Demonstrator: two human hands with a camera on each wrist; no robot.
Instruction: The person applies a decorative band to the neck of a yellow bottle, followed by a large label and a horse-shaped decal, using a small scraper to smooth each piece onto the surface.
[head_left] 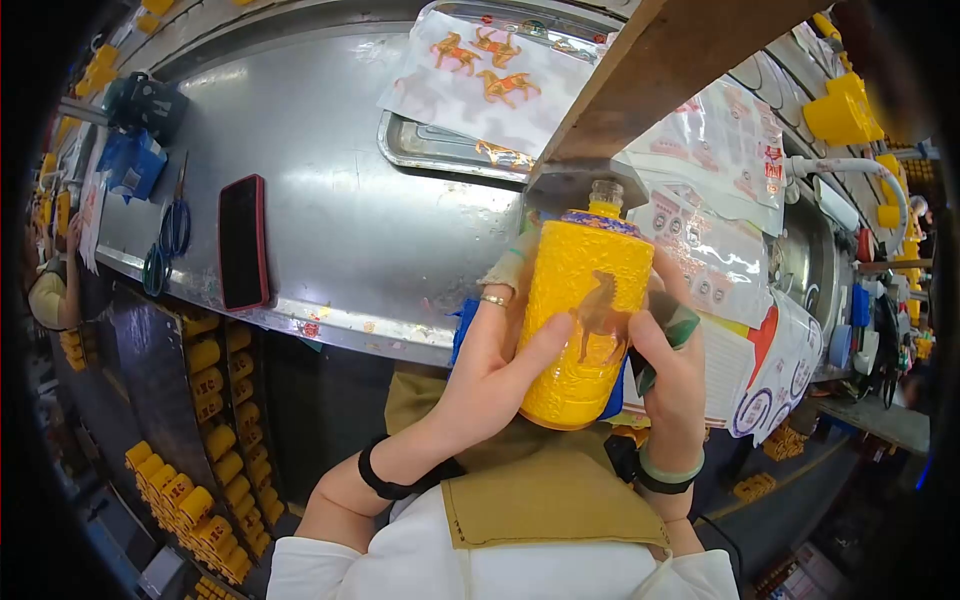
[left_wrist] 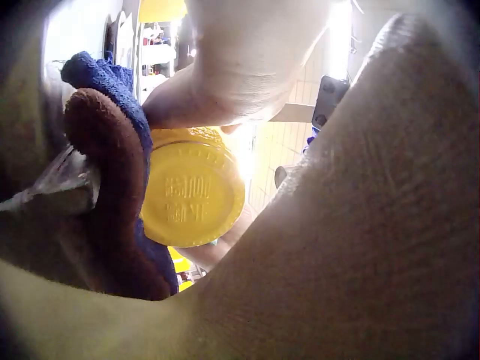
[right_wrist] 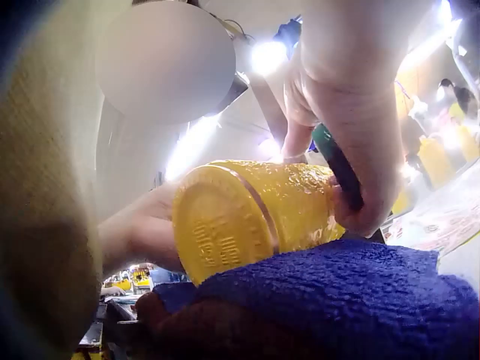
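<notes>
A yellow embossed bottle [head_left: 570,370] with a clear glass neck is held between both hands, neck away from the body. A brown horse decal [head_left: 600,318] lies on its front. My left hand [head_left: 490,385] grips the left side, thumb at the decal's edge; a finger wears a ring and pale wrapping. My right hand [head_left: 675,395] holds the right side, thumb tip on the horse. A green and dark strip [right_wrist: 337,165] lies against the right hand's fingers. The bottle's embossed base [left_wrist: 193,195] faces the left wrist camera. A blue towel [right_wrist: 337,292] lies under the bottle.
A metal tray [head_left: 430,150] bears a sheet [head_left: 420,90] with several horse decals. A wooden post [head_left: 650,80] rises just beyond the bottle. A phone [head_left: 242,240] and scissors [head_left: 175,225] lie left on the metal table [head_left: 330,130]. Printed sheets [head_left: 700,230] are at right.
</notes>
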